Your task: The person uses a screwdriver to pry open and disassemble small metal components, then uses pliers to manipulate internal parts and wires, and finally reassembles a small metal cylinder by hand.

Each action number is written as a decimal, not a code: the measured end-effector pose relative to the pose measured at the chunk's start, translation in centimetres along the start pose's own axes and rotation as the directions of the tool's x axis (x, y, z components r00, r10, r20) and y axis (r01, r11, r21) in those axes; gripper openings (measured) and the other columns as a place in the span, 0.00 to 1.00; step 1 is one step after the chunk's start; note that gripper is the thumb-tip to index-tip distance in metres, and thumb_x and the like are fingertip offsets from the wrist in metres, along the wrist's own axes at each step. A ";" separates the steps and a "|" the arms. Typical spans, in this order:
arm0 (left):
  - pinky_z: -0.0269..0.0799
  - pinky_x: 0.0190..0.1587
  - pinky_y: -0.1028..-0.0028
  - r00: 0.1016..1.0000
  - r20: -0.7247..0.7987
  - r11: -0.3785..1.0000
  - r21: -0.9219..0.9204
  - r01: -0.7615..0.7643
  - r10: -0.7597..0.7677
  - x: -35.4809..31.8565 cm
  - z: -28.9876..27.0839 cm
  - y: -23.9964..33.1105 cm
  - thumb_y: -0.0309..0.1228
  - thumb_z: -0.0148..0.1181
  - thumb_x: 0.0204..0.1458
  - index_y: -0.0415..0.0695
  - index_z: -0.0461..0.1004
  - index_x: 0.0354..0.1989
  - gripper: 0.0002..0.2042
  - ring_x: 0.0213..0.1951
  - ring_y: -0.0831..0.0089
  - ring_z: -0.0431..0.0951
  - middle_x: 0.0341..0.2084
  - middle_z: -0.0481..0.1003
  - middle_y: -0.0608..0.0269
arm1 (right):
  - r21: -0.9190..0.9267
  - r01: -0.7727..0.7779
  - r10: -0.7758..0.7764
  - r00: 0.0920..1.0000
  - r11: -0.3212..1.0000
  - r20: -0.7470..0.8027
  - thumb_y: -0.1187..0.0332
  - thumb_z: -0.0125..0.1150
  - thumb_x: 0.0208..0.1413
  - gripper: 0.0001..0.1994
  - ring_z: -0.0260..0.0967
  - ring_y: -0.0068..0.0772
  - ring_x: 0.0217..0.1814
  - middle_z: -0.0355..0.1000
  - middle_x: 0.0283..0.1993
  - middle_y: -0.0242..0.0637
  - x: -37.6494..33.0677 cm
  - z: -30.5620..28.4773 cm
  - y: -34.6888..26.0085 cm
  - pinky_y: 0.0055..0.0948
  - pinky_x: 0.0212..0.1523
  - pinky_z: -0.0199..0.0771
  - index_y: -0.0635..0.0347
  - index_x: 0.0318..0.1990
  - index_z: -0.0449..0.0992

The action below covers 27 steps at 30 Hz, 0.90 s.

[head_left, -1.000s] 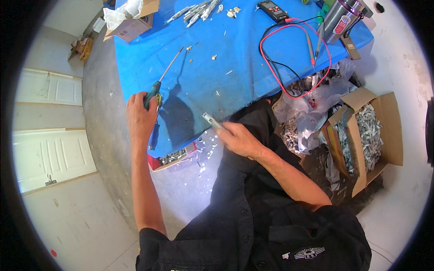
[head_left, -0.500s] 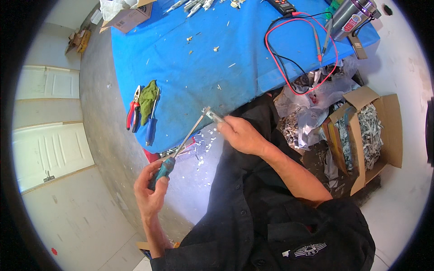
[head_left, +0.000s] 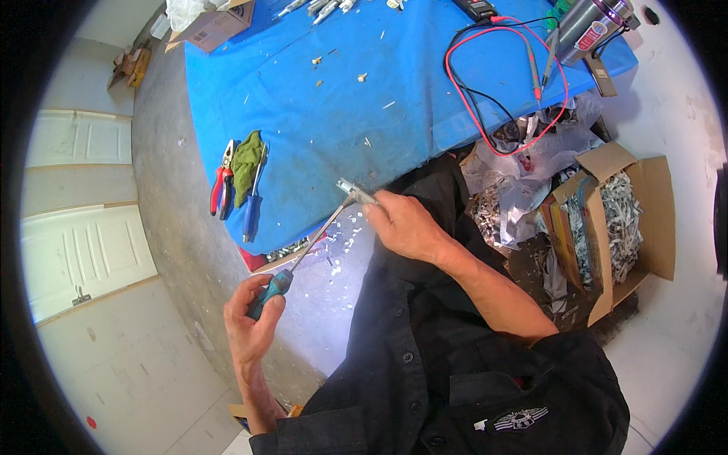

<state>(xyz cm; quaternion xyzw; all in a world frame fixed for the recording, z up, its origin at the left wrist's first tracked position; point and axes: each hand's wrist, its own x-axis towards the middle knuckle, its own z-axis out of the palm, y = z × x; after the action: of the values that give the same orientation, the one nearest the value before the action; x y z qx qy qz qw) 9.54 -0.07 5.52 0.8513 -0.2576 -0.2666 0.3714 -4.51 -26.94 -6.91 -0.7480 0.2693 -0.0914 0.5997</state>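
My left hand (head_left: 249, 324) is closed round the teal handle of a screwdriver (head_left: 273, 292). Its long metal shaft slants up to the right, and the tip meets a slim grey metal piece (head_left: 355, 191). That piece is pinched in the fingers of my right hand (head_left: 409, 227), its free end pointing up and left over the near edge of the blue-covered table (head_left: 303, 136). What the piece belongs to is too small to tell, and my fingers hide its lower end.
Left on the table lie red-handled pliers (head_left: 223, 182), a green cloth (head_left: 246, 167) and a blue-handled screwdriver (head_left: 254, 208). A meter (head_left: 476, 9) with red and black leads and a steel flask (head_left: 595, 34) stand far right. Right of me is a carton (head_left: 656, 220) of metal strips.
The metal piece has turned in my right fingers and shows more of its length. The screwdriver tip has shifted from its upper end to lower down its side, nearer my fingers.
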 end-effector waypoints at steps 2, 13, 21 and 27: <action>0.64 0.32 0.80 1.000 -0.007 1.000 0.019 0.013 -0.013 0.1 0.2 0.4 0.32 0.67 0.57 0.36 0.77 0.51 0.17 0.30 0.83 0.72 0.30 0.77 0.68 | -0.008 -0.003 0.003 1.000 1.000 -0.001 0.58 0.55 0.67 0.18 0.74 0.67 0.34 0.74 0.28 0.61 0.0 0.0 0.1 0.56 0.34 0.71 0.68 0.35 0.73; 0.64 0.28 0.78 0.997 0.047 0.995 0.081 0.054 -0.058 0.5 -0.3 0.5 0.32 0.63 0.60 0.37 0.78 0.51 0.15 0.27 0.83 0.72 0.25 0.76 0.69 | -0.222 0.020 -0.028 0.999 0.975 -0.033 0.56 0.57 0.67 0.17 0.74 0.67 0.31 0.75 0.26 0.58 -0.3 0.4 -0.3 0.60 0.33 0.72 0.64 0.36 0.72; 0.72 0.31 0.72 0.998 0.050 0.981 0.194 -0.031 0.022 0.5 0.3 1.0 0.30 0.66 0.58 0.36 0.79 0.46 0.12 0.27 0.74 0.77 0.27 0.78 0.58 | -0.261 -0.007 0.011 1.000 0.965 0.014 0.59 0.55 0.67 0.15 0.73 0.69 0.34 0.74 0.28 0.59 -0.4 -0.2 -1.2 0.60 0.38 0.70 0.65 0.39 0.71; 0.73 0.33 0.69 0.967 -0.041 0.891 0.402 -0.213 0.250 0.8 2.5 0.8 0.27 0.70 0.53 0.36 0.78 0.43 0.12 0.28 0.72 0.78 0.28 0.79 0.52 | -0.229 -0.004 0.008 1.000 0.973 0.017 0.58 0.54 0.68 0.17 0.73 0.69 0.34 0.74 0.28 0.59 -0.2 -0.2 -1.0 0.60 0.37 0.70 0.65 0.37 0.72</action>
<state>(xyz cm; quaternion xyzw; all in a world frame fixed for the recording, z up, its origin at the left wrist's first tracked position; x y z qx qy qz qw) 8.30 -2.23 4.48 0.8829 -0.3884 -0.1238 0.2330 -4.43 -26.88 -5.88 -0.8121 0.2748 -0.0515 0.5122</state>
